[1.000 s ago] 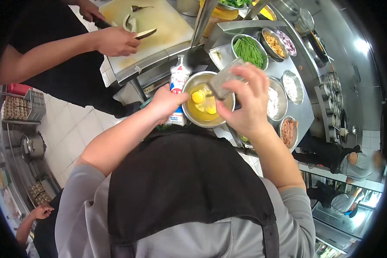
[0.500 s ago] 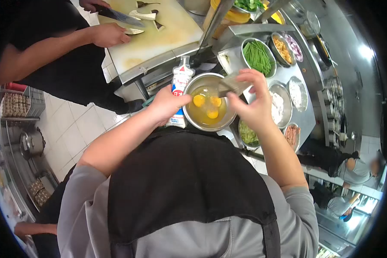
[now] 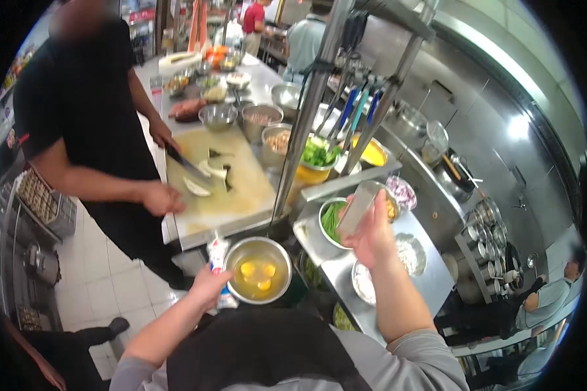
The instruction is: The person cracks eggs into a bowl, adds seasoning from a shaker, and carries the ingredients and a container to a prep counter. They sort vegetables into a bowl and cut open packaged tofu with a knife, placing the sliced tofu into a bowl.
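Observation:
A steel bowl (image 3: 281, 253) holds three egg yolks (image 3: 263, 285) in clear egg white. My left hand (image 3: 209, 288) is closed at the bowl's left side, gripping a white plastic packet (image 3: 216, 250) with red and blue print; the thumb lies at the rim. My right hand (image 3: 375, 240) is raised to the right of the bowl, closed around a small rectangular container (image 3: 359, 210), tilted, greyish and see-through. What it contains, if anything, I cannot make out. Behind the container, long green vegetables (image 3: 333, 220) fill a bowl, partly covered from view.
At the left, a co-worker in black holds a knife (image 3: 188, 165) over a cutting board (image 3: 241, 195) with cut eggplant pieces (image 3: 197, 187). A metal post (image 3: 304, 124) rises beyond the bowl. On the right counter (image 3: 430, 270) stand bowls of white food and sliced onion (image 3: 401, 193).
My view has tilted up, showing more of the kitchen. My right hand has moved from over the bowl to above the green vegetables, still with the container. The left keeps its grip.

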A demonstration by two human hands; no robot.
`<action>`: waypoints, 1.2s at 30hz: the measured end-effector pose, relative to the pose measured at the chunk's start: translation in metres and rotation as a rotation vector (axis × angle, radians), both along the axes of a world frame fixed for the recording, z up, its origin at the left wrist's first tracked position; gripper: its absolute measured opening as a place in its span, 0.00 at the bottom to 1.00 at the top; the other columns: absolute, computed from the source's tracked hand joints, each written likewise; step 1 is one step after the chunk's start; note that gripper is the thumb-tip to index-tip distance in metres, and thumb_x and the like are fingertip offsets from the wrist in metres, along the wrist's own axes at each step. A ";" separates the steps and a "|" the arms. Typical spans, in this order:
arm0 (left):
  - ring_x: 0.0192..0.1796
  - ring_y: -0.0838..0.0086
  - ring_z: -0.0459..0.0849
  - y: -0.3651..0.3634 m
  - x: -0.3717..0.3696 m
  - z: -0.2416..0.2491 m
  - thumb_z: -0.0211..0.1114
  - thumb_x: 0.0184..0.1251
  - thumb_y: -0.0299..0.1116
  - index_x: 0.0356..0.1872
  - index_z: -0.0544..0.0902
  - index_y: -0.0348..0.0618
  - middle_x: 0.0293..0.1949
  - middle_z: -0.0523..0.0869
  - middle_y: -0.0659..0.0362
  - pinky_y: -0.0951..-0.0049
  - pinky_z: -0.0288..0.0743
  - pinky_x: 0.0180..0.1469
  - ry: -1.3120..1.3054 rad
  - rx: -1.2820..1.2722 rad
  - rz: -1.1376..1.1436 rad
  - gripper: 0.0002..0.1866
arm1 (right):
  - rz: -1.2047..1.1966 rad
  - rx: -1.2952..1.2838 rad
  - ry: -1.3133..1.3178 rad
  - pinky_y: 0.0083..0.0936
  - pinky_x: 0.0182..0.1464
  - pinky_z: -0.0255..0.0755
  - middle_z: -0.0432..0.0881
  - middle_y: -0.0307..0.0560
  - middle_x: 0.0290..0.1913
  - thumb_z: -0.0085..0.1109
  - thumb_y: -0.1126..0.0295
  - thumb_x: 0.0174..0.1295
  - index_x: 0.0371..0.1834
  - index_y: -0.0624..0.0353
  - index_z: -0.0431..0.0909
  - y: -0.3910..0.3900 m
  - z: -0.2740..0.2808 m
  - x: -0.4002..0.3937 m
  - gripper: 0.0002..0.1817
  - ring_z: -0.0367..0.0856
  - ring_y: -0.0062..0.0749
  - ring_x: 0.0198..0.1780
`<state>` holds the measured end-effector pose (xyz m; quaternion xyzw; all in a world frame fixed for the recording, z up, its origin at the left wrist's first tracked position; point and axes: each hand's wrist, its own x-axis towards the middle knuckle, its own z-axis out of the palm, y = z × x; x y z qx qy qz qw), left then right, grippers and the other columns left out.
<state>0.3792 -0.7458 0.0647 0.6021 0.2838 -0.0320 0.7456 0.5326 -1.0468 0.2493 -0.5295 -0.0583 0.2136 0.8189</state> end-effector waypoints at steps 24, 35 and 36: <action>0.43 0.70 0.84 0.010 -0.153 0.011 0.70 0.56 0.33 0.53 0.79 0.35 0.43 0.85 0.54 0.67 0.79 0.46 0.100 -0.040 0.817 0.23 | -0.595 -1.066 -1.636 0.35 0.53 0.76 0.83 0.54 0.54 0.67 0.52 0.62 0.58 0.67 0.77 0.118 0.301 0.295 0.31 0.82 0.40 0.53; 0.39 0.71 0.85 0.115 -0.261 -0.026 0.69 0.57 0.32 0.52 0.78 0.33 0.42 0.85 0.54 0.67 0.81 0.42 0.061 -0.085 1.076 0.22 | 0.273 -0.342 -1.701 0.37 0.53 0.78 0.84 0.54 0.53 0.67 0.55 0.63 0.56 0.64 0.79 0.105 0.254 0.051 0.26 0.83 0.45 0.52; 0.39 0.71 0.85 0.132 -0.271 -0.033 0.69 0.57 0.32 0.52 0.78 0.33 0.41 0.85 0.54 0.67 0.81 0.42 0.064 -0.081 1.083 0.22 | 0.501 -0.327 -1.649 0.37 0.53 0.79 0.85 0.54 0.53 0.67 0.56 0.63 0.56 0.64 0.79 0.119 0.240 0.039 0.25 0.84 0.45 0.52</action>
